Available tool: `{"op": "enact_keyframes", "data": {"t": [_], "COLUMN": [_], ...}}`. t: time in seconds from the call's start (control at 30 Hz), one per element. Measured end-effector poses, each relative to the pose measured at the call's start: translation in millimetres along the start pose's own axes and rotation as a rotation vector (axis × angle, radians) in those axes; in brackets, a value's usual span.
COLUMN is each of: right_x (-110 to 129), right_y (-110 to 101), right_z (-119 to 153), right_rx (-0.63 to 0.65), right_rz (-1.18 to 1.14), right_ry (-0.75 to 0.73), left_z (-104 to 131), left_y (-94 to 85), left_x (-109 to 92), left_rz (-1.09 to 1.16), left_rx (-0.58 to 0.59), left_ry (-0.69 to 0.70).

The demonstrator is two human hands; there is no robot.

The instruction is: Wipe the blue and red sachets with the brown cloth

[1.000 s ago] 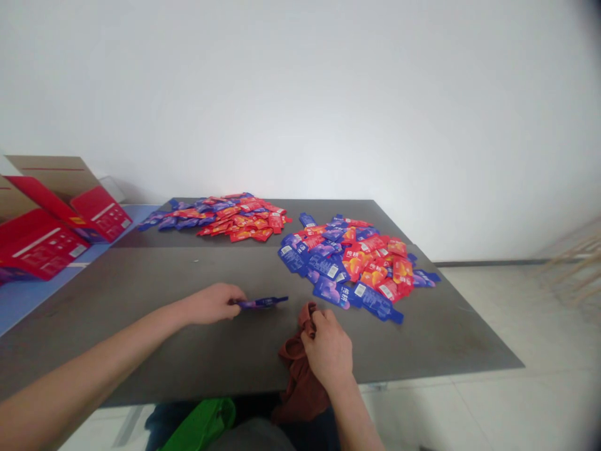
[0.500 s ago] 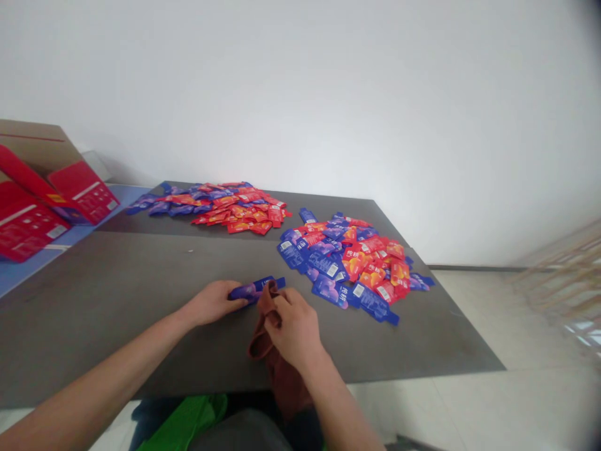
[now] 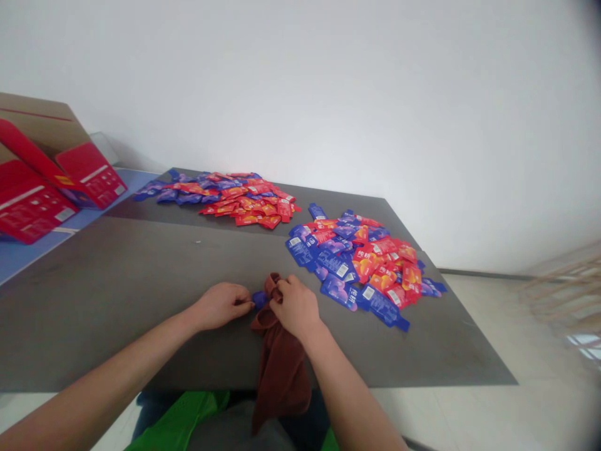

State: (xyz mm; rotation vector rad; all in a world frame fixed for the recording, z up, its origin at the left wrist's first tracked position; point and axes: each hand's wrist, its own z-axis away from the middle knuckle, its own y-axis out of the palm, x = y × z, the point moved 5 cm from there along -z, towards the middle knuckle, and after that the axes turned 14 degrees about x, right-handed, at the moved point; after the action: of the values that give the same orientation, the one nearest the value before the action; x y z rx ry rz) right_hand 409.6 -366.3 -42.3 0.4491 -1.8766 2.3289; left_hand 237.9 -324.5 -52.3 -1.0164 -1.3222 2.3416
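The right hand (image 3: 295, 307) has carried the brown cloth (image 3: 280, 363) from beside the blue sachet (image 3: 259, 299) onto it, covering all but its end by the left hand (image 3: 220, 305).

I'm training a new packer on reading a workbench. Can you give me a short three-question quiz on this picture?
1. True or false: the right hand grips a brown cloth.
2. What does the left hand pinch? A) a red packet B) a blue packet C) a box
3. Which heap lies nearer the hands: the near pile or the far pile?

Key: 1 true; 2 B; 3 the near pile, to the right.
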Motion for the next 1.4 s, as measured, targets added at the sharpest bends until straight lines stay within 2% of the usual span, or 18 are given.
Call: {"op": "enact_keyframes", "data": {"t": [0.1, 0.27, 0.37, 0.43, 0.47, 0.53, 0.6, 0.67, 0.77, 0.9, 0.97, 1.07, 1.17, 1.23, 1.3, 1.4], "right_x": [-8, -27, -44, -44, -38, -16, 10, 23, 12, -30, -36, -12, 19, 20, 2, -34], "right_y": [1, -2, -16, -30, -36, -41, -34, -21, -12, -25, -34, -38, -24, -15, -15, -29], "right_z": [-2, 8, 16, 21, 22, 20, 16, 13, 6, 3, 7, 14, 16, 12, 5, -1], "right_rx": [0.047, -0.029, -0.050, -0.090, -0.111, -0.123, -0.064, 0.001, 0.010, 0.003, -0.009, -0.071, -0.045, -0.005, 0.002, -0.006], "right_rz": [-0.060, -0.018, 0.057, 0.096, 0.105, 0.120, 0.155, 0.187, 0.188, 0.186, 0.191, 0.191, 0.192, 0.183, 0.165, 0.156], "right_ry": [0.026, 0.180, 0.297, 0.315, 0.274, 0.094, -0.130, -0.257, -0.222, 0.073, 0.153, 0.041, -0.192, -0.236, -0.133, 0.124], "left_z": [2, 7, 7, 5, 4, 2, 1, 0, -3, -11, -15, -16, -14, -14, -15, -16], "left_y": [2.4, 5.9, 5.7, 5.8, 6.0, 7.1, 8.8, 10.2, 9.7, 8.2, 8.9, 11.4, 13.6, 13.9, 13.1, 11.7], "left_x": [2, 3, 1, 0, -1, -1, -1, -2, -4, -12, -15, -15, -14, -13, -13, -13], "left_rz": [0.020, 0.079, 0.088, 0.068, 0.051, 0.009, -0.017, -0.033, -0.067, -0.101, -0.119, -0.134, -0.091, -0.082, -0.112, -0.149], "left_rx": [-0.051, -0.094, -0.117, -0.131, -0.138, -0.145, -0.141, -0.139, -0.144, -0.135, -0.130, -0.126, -0.116, -0.104, -0.099, -0.114], "left_ry": [0.006, 0.022, -0.009, -0.050, -0.075, -0.117, -0.130, -0.119, -0.119, -0.134, -0.138, -0.130, -0.094, -0.083, -0.096, -0.109]}}
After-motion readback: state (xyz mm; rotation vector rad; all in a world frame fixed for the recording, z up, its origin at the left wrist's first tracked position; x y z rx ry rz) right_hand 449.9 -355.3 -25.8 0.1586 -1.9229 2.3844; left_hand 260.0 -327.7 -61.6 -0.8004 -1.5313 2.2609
